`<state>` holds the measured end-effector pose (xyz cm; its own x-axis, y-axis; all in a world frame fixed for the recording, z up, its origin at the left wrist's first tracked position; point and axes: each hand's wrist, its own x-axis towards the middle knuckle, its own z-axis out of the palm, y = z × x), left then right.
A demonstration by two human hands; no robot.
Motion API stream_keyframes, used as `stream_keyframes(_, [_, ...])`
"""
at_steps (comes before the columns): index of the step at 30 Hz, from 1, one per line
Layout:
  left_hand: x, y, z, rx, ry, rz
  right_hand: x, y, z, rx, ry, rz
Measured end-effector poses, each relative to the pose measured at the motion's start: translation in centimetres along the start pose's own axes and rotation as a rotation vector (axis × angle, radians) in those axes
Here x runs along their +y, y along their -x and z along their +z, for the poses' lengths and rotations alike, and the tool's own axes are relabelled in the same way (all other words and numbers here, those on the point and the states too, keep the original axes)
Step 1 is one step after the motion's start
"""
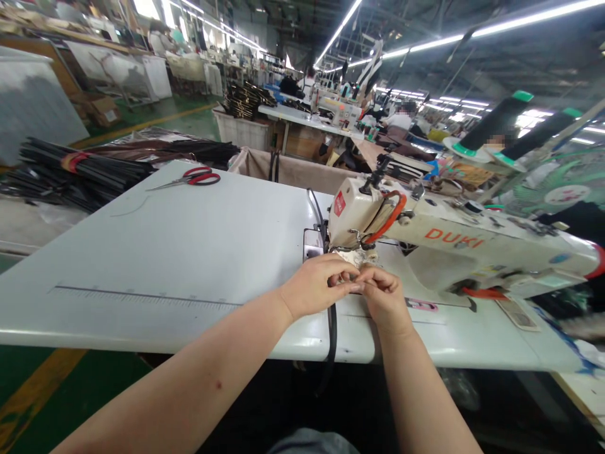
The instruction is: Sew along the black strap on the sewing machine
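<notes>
Out at 10 o'clock from my hands, a bundle of black strips, wrapped by a red band, lies past the slanting left edge of the desk. At 9 o'clock a printed ruler scale runs beside the near edge; its numbers are too faint to read. Beyond it, at 10 o'clock, red-handled scissors lie with blade tips towards 9. A broad stretch of desk between scale and scissors gives room to move on that side.

My left grip is drawn to a pinch above the black strap. The strap's long axis runs roughly 12 to 6 o'clock: its far end rises just left of the sewing machine, its near part passes beneath my left grip and hangs over the near edge. My right grip is pinched too, fingertips meeting the left's; I cannot tell whether anything is between them.

The machine head carries a red label, its lettering small; its arm stretches towards 3 o'clock, marked "DUKI" in orange. Black thread cones stand between 1 and 2 o'clock.
</notes>
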<state>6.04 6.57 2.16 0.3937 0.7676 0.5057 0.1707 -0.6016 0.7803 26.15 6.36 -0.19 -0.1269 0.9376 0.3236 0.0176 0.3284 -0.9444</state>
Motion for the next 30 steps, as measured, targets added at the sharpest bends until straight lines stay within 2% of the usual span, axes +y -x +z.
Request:
stream_keyframes(5, [-0.8, 0.0, 0.4, 0.063, 0.042, -0.026, -0.1, -0.2, -0.4, 0.002, -0.031, 0.006])
stream_keyframes(12, [-0.4, -0.1, 0.2, 0.044, 0.196, -0.12, -0.4, -0.3, -1.0, -0.053, -0.037, 0.01])
stream_keyframes(14, [0.2, -0.2, -0.2, -0.056, 0.315, -0.146, -0.6, -0.2, -0.8, -0.089, -0.021, 0.023])
stream_keyframes(16, [0.9, -0.3, -0.8, -0.249, 0.45, -0.16, -1.0, -0.3, -0.5, -0.147, 0.011, 0.049])
stream_keyframes(19, [1.8, -0.4, -1.9, -0.59, 0.611, -0.178, -1.5, -0.4, 0.0, -0.369, 0.151, 0.034])
stream_keyframes(21, [1.9, -0.5, -2.9, -0.706, 0.651, -0.197, -1.8, -0.5, 0.1, -0.477, 0.214, -0.019])
stream_keyframes(23, [1.6, -0.5, -4.2, -0.658, 0.632, -0.231, -2.0, -0.4, 0.1, -0.5, 0.202, -0.061])
stream_keyframes(27, [0.0, -0.5, -6.3, -0.299, 0.503, -0.397, -2.2, -0.3, 0.0, -0.507, 0.179, -0.099])
stream_keyframes(30, [-1.7, -0.5, -6.4, -0.103, 0.421, -0.568, -2.3, -0.2, 0.4, -0.483, 0.223, -0.11])
